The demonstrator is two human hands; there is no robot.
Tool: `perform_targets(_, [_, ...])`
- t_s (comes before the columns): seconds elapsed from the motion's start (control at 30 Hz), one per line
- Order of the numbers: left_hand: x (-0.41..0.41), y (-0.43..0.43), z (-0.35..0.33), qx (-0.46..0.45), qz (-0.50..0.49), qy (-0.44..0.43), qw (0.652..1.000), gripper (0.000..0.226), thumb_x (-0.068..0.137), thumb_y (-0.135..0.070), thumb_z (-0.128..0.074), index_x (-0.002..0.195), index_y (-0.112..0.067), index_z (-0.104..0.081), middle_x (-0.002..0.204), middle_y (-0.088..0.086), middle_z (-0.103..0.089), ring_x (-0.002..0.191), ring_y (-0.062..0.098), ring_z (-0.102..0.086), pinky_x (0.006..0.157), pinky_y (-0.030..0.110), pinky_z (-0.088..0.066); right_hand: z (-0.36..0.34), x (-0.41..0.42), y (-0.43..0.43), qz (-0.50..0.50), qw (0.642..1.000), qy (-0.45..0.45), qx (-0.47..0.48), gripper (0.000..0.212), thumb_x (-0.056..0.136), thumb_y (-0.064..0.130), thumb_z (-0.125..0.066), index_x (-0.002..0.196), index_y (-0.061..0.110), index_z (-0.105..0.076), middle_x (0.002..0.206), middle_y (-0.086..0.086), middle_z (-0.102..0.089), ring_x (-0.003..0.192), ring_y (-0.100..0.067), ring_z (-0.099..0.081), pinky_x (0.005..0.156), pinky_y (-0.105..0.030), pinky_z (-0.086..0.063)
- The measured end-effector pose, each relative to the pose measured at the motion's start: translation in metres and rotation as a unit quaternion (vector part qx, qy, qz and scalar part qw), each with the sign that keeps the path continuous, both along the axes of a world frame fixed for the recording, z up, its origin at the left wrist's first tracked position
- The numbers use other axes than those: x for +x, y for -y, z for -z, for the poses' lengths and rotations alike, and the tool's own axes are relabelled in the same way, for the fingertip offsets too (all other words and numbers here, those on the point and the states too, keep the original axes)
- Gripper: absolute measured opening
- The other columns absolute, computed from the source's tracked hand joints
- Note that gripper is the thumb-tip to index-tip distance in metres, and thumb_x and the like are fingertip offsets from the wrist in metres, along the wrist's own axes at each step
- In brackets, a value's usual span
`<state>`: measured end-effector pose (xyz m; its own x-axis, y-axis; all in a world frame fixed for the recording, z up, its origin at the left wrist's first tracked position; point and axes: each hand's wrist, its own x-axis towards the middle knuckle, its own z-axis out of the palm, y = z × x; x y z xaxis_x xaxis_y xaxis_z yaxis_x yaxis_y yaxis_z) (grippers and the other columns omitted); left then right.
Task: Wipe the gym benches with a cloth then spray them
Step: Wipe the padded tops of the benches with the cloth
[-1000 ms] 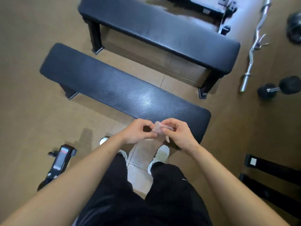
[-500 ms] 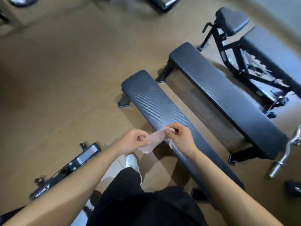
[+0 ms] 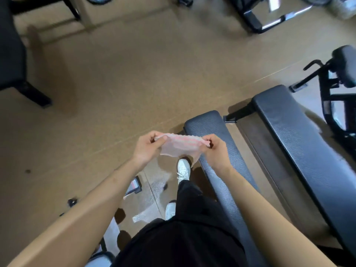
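Left hand (image 3: 148, 147) and right hand (image 3: 215, 153) each pinch a top corner of the pink cloth (image 3: 179, 146), spreading it in the air by the near bench's (image 3: 212, 128) left edge. It isn't touching the pad, so wiping looks yet to begin. The far bench (image 3: 289, 120) and the spraying remain; no bottle visible.

Tan floor (image 3: 134, 83) w/ black equip. frames (image 3: 250, 20) up top.

The cloth (image 3: 178, 146) spans between the left hand (image 3: 148, 149) and right hand (image 3: 215, 155), beside the near bench (image 3: 210, 126); the far bench (image 3: 300, 139) lies parallel, to its right.
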<state>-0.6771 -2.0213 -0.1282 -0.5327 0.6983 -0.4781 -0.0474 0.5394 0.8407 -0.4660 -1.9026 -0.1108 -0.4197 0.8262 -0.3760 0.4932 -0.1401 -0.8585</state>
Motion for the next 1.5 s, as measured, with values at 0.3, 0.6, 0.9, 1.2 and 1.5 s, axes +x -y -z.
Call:
perform_targets(0.3, [-0.071, -0.161, -0.052, 0.021, -0.038, 0.051, 0.998, 0.018, 0.099, -0.03, -0.062, 0.088, -0.029, -0.077, 0.085, -0.002, -0.072, 0.082, 0.018, -0.062, 0.072, 0.04, -0.047, -0.008, -0.112, -0.131, -0.058, 0.99, -0.093, -0.094, 0.048, 0.079, 0.03, -0.081, 0.122, 0.028, -0.062, 0.111, -0.005, -0.07, 0.101, -0.021, -0.067, 0.089, -0.026, -0.053])
perform_targets(0.6, [-0.147, -0.337, -0.057, 0.04, 0.059, 0.081, 0.994, 0.015, 0.099, -0.02, -0.067, 0.096, -0.011, -0.078, 0.092, 0.005, -0.077, 0.086, 0.017, -0.068, 0.077, 0.032, -0.055, -0.027, -0.19, -0.294, -0.01, 0.989, -0.13, -0.063, 0.027, 0.093, 0.004, -0.067, 0.12, 0.006, -0.069, 0.093, -0.003, -0.073, 0.078, -0.007, -0.065, 0.071, -0.024, -0.053])
perform_targets(0.9, [-0.245, -0.567, -0.028, 0.016, 0.251, 0.174, 0.952, 0.024, 0.107, -0.017, -0.05, 0.105, -0.012, -0.074, 0.095, 0.006, -0.078, 0.089, 0.016, -0.075, 0.081, 0.026, -0.061, -0.011, -0.273, -0.465, 0.189, 0.976, -0.092, -0.06, 0.008, 0.093, 0.005, -0.069, 0.099, 0.002, -0.069, 0.087, -0.027, -0.069, 0.071, -0.026, -0.063, 0.074, -0.051, -0.057])
perform_targets(1.2, [-0.274, -0.758, -0.02, 0.057, 0.524, -0.023, 0.849, 0.046, 0.087, -0.023, -0.08, 0.13, -0.024, -0.064, 0.133, 0.0, -0.064, 0.123, 0.013, -0.054, 0.103, 0.017, -0.04, -0.062, -0.261, -0.612, 0.255, 0.961, -0.094, -0.056, 0.007, 0.093, -0.008, -0.061, 0.1, -0.006, -0.065, 0.081, -0.017, -0.067, 0.062, -0.012, -0.064, 0.054, -0.02, -0.052])
perform_targets(1.5, [-0.154, -0.946, 0.002, 0.002, 0.581, 0.008, 0.814, 0.019, 0.091, 0.001, -0.073, 0.084, -0.015, -0.066, 0.068, -0.009, -0.059, 0.056, -0.008, -0.049, 0.06, 0.013, -0.04, -0.042, -0.135, -0.753, 0.473, 0.875, -0.094, -0.027, 0.01, 0.091, -0.004, -0.065, 0.093, 0.006, -0.068, 0.091, -0.021, -0.072, 0.079, -0.02, -0.066, 0.077, -0.033, -0.056])
